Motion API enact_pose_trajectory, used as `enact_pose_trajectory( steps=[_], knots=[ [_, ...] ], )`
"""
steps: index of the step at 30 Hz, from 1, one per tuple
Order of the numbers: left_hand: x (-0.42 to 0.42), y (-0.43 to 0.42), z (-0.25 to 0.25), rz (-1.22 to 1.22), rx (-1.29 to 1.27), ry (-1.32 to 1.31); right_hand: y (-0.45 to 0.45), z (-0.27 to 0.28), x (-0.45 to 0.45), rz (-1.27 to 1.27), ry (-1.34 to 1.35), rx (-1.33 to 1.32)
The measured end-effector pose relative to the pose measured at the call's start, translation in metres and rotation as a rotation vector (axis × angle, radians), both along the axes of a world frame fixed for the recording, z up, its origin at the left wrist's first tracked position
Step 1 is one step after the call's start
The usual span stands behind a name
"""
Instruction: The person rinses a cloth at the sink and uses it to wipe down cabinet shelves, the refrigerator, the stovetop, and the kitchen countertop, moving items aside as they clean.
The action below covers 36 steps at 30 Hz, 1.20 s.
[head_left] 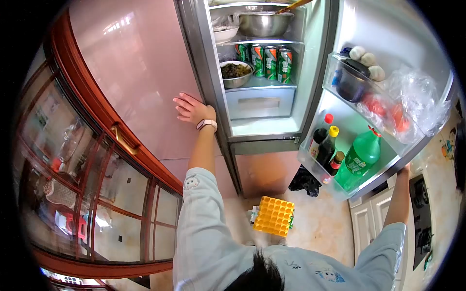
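My left hand (191, 109), with a watch (207, 124) at its wrist, lies with fingers spread on the pink panel (141, 63) beside the open fridge. My right hand (405, 170) is at the lower outer edge of the open fridge door (354, 191), mostly hidden behind it. Inside the fridge, green cans (270, 63) stand beside a metal bowl of dark food (235, 72). A large metal bowl (265, 23) and a white bowl (225, 34) sit above. The door racks hold a green bottle (360, 157), dark sauce bottles (326, 145) and garlic (368, 59).
A yellow egg tray (274, 216) lies on the floor below the fridge. A black bag (305, 181) hangs near the lower door rack. At left is a wood-framed glass door (121, 194); at right are white cabinets (373, 216) and a black stove (421, 218).
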<state>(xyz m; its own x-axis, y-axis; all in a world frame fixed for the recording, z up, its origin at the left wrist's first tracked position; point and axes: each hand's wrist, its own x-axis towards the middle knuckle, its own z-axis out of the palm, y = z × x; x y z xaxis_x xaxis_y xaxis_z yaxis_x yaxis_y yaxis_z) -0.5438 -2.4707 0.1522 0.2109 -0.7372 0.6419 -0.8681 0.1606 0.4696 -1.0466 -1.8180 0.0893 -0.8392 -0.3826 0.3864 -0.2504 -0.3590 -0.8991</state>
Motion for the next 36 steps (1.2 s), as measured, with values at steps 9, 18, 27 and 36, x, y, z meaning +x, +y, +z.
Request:
enact_pose_trajectory(
  steps=[9,18,27,36],
  knots=[
    [0.084,0.058,-0.005,-0.171,-0.047,0.081,-0.005,0.003,-0.002,-0.020,0.005,0.065],
    [0.278,0.080,-0.052,-0.551,-0.307,0.681,-0.014,0.014,-0.010,-0.037,0.034,0.097],
    [0.475,0.022,-0.064,-0.376,0.012,1.362,-0.015,0.015,0.000,-0.058,0.045,0.110],
    [0.531,-0.023,-0.072,-0.391,-0.004,1.436,-0.017,0.026,0.068,-0.192,0.039,0.090]
  ],
)
